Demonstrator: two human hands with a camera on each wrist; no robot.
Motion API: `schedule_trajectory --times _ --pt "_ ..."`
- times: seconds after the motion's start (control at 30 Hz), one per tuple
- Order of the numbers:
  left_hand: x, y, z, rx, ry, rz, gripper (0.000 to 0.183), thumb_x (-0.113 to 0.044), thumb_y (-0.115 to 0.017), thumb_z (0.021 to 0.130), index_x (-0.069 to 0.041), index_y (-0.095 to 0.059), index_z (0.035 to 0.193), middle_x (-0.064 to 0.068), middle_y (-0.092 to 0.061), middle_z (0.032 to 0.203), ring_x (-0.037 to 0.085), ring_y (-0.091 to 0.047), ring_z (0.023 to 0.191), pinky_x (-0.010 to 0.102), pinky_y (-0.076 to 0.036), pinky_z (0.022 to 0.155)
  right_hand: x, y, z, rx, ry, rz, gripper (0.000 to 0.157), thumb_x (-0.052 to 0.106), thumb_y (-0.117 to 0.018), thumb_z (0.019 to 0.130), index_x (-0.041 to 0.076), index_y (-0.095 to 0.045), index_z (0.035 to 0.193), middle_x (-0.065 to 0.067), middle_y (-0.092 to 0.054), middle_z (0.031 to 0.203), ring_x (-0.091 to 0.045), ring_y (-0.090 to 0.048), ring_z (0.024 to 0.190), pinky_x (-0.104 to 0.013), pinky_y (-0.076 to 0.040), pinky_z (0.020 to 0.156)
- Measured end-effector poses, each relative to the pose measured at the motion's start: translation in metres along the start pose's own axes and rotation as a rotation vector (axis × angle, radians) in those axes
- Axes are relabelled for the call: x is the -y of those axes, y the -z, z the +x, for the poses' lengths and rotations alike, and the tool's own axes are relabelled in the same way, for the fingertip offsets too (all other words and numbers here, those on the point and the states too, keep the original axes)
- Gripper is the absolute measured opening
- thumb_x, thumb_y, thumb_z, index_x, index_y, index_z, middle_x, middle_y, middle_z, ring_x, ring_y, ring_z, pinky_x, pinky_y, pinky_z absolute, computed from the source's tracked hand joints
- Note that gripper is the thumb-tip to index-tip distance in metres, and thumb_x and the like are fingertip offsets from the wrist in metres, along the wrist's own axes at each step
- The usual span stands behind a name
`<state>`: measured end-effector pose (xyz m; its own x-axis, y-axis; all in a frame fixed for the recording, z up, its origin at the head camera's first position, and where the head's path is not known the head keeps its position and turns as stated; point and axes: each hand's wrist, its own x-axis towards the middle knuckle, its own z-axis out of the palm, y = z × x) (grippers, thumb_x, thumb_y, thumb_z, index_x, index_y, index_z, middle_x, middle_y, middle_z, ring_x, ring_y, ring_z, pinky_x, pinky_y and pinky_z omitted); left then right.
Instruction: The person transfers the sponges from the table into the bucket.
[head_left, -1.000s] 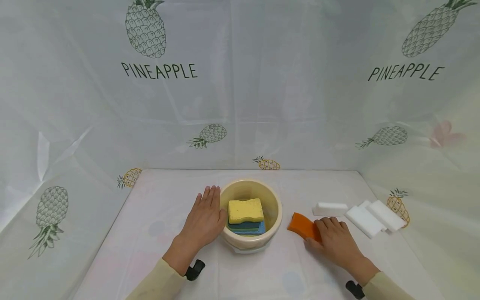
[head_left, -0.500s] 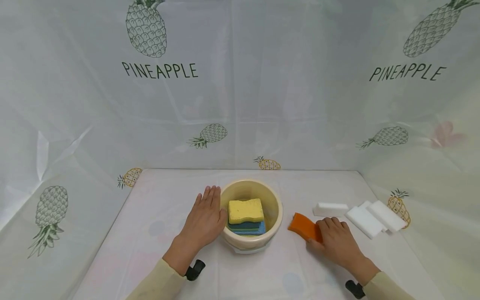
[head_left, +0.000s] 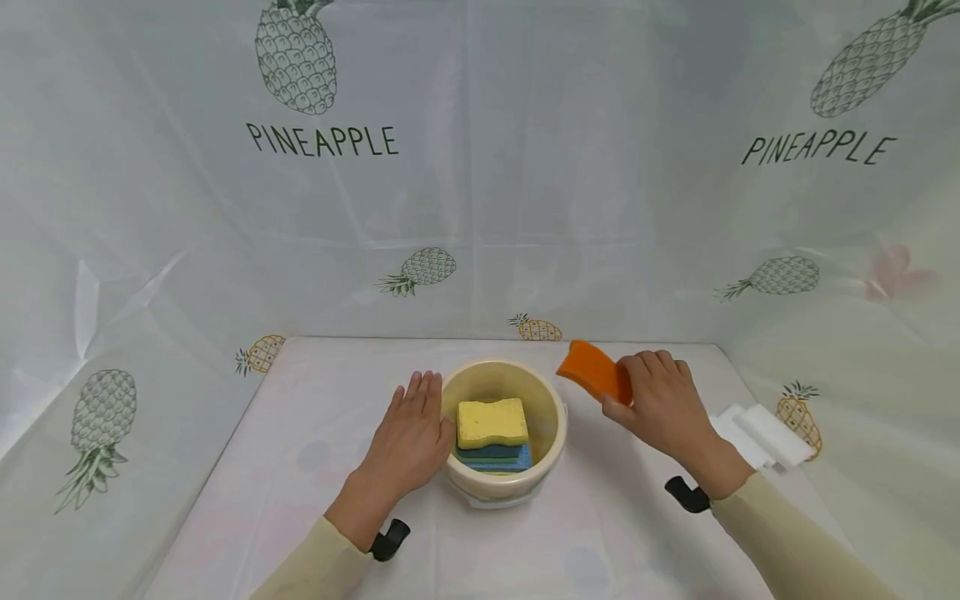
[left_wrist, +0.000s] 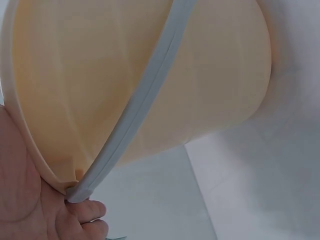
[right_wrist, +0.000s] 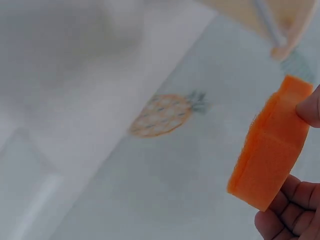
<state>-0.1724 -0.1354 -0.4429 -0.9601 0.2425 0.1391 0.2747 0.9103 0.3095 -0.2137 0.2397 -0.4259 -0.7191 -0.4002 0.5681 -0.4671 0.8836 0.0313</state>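
A cream bucket [head_left: 551, 454] with a grey handle [left_wrist: 135, 112] stands in the middle of the table. Inside it a yellow sponge [head_left: 491, 422] lies on top of blue and green sponges [head_left: 491, 455]. My left hand [head_left: 405, 437] rests against the bucket's left rim, its fingers straight. To the right of the bucket and raised off the table, my right hand [head_left: 663, 404] pinches an orange sponge [head_left: 592, 369] between thumb and fingers. In the right wrist view the orange sponge [right_wrist: 272, 145] shows thumb on one side and fingers on the other.
White sponge blocks [head_left: 772, 435] lie at the right of the table, partly hidden behind my right hand and wrist. A pineapple-printed sheet [head_left: 570, 183] hangs behind and on both sides of the table [head_left: 337, 500].
My right hand has lifted the orange sponge off the table, up and slightly toward the bucket. The left hand and bucket have stayed in place.
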Motion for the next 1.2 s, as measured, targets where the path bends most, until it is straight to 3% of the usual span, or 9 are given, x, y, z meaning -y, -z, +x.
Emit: schedule_trajectory --times 0.2,0.43,0.73,0.97,1.2 --pt "0.001 0.001 0.0 -0.002 -0.009 0.007 0.064 -0.028 -0.04 0.11 0.006 -0.03 0.163 0.023 -0.033 0.169 0.039 -0.025 0.161 0.058 -0.022 0.13 0.048 0.004 0.042 0.053 0.098 0.063 0.041 0.04 -0.07 0.087 0.004 -0.066 0.107 -0.011 -0.067 0.102 -0.031 -0.055 0.094 -0.045 -0.043 0.08" --pt "0.0 0.003 0.0 -0.003 -0.012 0.01 0.063 -0.028 -0.041 0.11 0.007 -0.031 0.162 0.024 -0.033 0.169 0.04 -0.026 0.16 0.058 -0.021 0.13 0.083 -0.012 0.06 0.189 0.244 0.06 0.045 0.047 -0.068 0.091 0.009 -0.068 0.115 -0.006 -0.068 0.112 -0.027 -0.055 0.105 -0.043 -0.045 0.088" --pt "0.0 0.001 0.001 -0.004 -0.011 0.011 0.064 -0.03 -0.042 0.11 0.007 -0.031 0.162 0.024 -0.033 0.169 0.04 -0.026 0.16 0.059 -0.021 0.13 0.095 -0.027 0.067 0.236 0.347 0.089 0.043 0.047 -0.071 0.091 0.01 -0.069 0.115 -0.002 -0.067 0.107 -0.023 -0.053 0.102 -0.039 -0.042 0.086" --pt "-0.001 0.002 0.0 -0.001 -0.005 0.014 0.064 -0.03 -0.041 0.11 0.007 -0.031 0.162 0.024 -0.033 0.169 0.04 -0.027 0.16 0.059 -0.022 0.13 0.098 -0.033 0.067 0.31 0.376 0.078 0.046 0.05 -0.073 0.095 0.012 -0.072 0.121 -0.001 -0.072 0.113 -0.023 -0.053 0.107 -0.04 -0.041 0.089" --pt "-0.001 0.002 0.0 -0.004 -0.001 0.01 0.064 -0.029 -0.042 0.11 0.007 -0.032 0.162 0.024 -0.034 0.168 0.04 -0.027 0.16 0.059 -0.022 0.13 0.1 -0.032 0.067 0.306 0.374 0.05 0.045 0.049 -0.081 0.091 0.013 -0.075 0.116 0.0 -0.072 0.105 -0.022 -0.053 0.101 -0.037 -0.04 0.085"
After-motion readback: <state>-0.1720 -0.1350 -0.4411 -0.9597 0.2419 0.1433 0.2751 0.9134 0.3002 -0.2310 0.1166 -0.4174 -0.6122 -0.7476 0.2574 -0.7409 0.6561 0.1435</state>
